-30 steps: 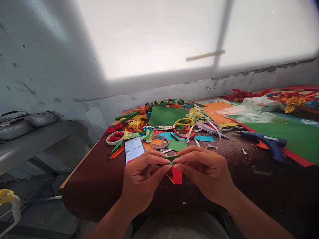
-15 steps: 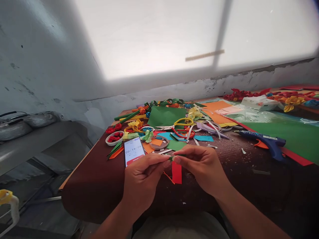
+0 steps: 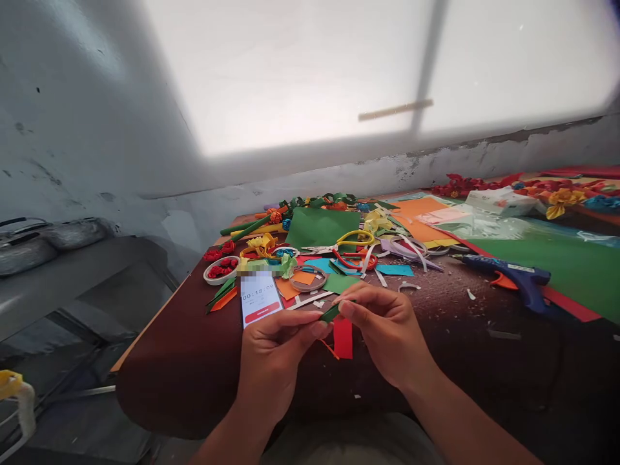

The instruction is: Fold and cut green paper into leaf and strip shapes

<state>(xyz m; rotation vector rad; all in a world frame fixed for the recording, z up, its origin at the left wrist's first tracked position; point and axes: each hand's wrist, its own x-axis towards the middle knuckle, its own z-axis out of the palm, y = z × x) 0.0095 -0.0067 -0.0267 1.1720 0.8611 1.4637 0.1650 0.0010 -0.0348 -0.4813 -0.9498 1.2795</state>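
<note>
Between my two hands is a small piece of green paper (image 3: 330, 314), pinched at both ends. My left hand (image 3: 278, 349) grips its left end between thumb and fingertips. On the other side, my right hand (image 3: 382, 329) pinches the right end, its fingers covering part of the paper. Below the fingers a red paper strip (image 3: 343, 340) lies on the brown table (image 3: 194, 374), beside a thin orange strip (image 3: 330, 349). A phone (image 3: 260, 298) showing a timer lies just beyond my left hand.
Red- and yellow-handled scissors (image 3: 356, 239) rest among paper scraps beyond my hands. A blue glue gun (image 3: 523, 278) lies to the right, near large green sheets (image 3: 552, 265). At left stands a white tape roll (image 3: 221, 270) holding red paper flowers. A wall (image 3: 290, 181) bounds the far side.
My hands have drawn slightly apart, and more of the green paper shows between the fingertips. The view has shifted a little. The phone timer has advanced by one second.
</note>
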